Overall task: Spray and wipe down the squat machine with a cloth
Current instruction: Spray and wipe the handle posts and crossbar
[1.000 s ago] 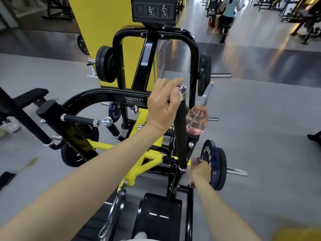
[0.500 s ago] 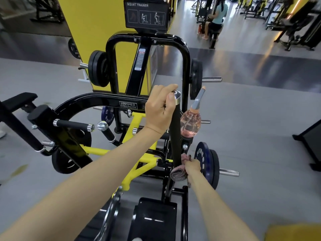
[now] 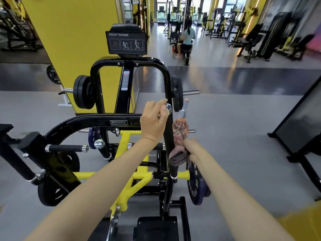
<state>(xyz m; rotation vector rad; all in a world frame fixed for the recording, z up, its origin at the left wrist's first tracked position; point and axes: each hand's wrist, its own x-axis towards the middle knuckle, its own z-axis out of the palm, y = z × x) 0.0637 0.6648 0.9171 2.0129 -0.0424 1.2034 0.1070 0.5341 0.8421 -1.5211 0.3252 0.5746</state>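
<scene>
Grey gym floor (image 3: 243, 153) lies under the squat machine (image 3: 119, 122), which fills the near and middle ground. Nearest, the right hand (image 3: 191, 150) is curled tight round a bunched pinkish cloth (image 3: 176, 154) and presses it against the lower part of the upright handle (image 3: 169, 134). Further up, the left hand (image 3: 153, 122) has its fingers wrapped round the handle's top, just below the chrome cap (image 3: 168, 108). A pink spray bottle (image 3: 180, 127) sits just right of the handle, above the cloth; what supports it I cannot tell. Beyond stands the placard (image 3: 126, 41). The step in hand looks like wiping this handle. Next, the cloth would need sliding along the bar under firm pressure, with the left hand shifting off the top.
</scene>
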